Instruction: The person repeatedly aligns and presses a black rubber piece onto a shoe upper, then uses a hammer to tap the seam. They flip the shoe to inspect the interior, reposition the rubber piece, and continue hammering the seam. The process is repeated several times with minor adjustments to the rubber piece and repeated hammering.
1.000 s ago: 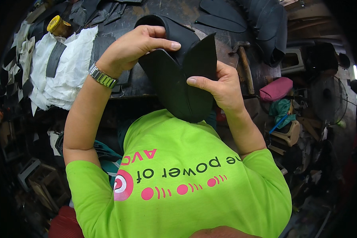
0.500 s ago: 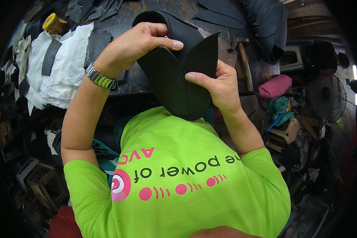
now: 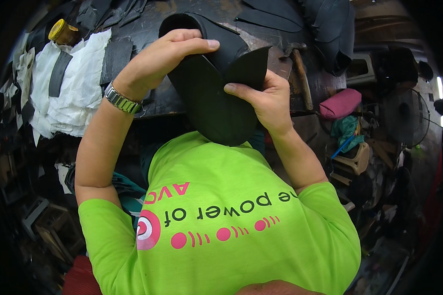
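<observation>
With our left hand point(image 3: 170, 54) we hold the black piece point(image 3: 204, 105); our right hand point(image 3: 271, 104) grips its right-side flap point(image 3: 247, 68), now leaning lower, apparently being bent.

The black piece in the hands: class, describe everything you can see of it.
The black piece looks like smooth, matte sheet, perhaps leather. Its near end is rounded, close to the green shirt; its far side splits in a V between two flaps. Beyond is a curved, collar-like part; how it joins is unclear. The left hand grips its far left side, the right hand its right, thumb on the face. It is by the bench edge.
</observation>
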